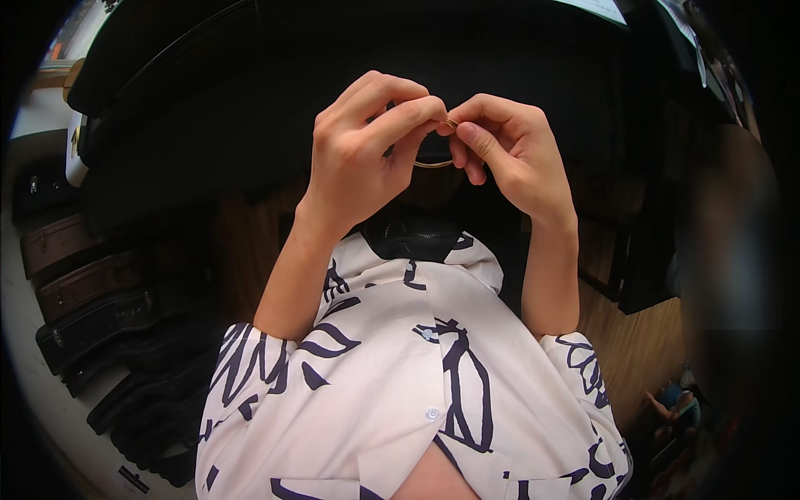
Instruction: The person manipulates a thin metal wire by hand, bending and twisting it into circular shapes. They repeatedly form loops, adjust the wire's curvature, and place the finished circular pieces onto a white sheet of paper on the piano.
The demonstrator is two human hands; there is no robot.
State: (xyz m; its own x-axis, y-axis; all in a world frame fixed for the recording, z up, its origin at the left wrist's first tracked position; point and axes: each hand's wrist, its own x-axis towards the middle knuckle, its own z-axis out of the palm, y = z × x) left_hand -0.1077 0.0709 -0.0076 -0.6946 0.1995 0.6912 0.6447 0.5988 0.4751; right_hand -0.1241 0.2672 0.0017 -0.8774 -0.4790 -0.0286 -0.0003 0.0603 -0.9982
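In front of my chest, both hands are raised and close together, holding a thin golden coiled wire string (433, 165). My left hand (354, 142) pinches it between thumb and fingers, with its back turned up. At the same spot the thumb and index finger of my right hand (521, 154) are closed on the string, and its other fingers curl below. Part of the loop hangs beneath the fingertips, and the rest is hidden behind the hands.
A dark surface (250, 100) spreads beyond my hands. On the left, several brown and black instrument cases (96, 283) stand in a row by a pale wall. Wooden floor (625, 333) shows on the right, near a blurred dark shape.
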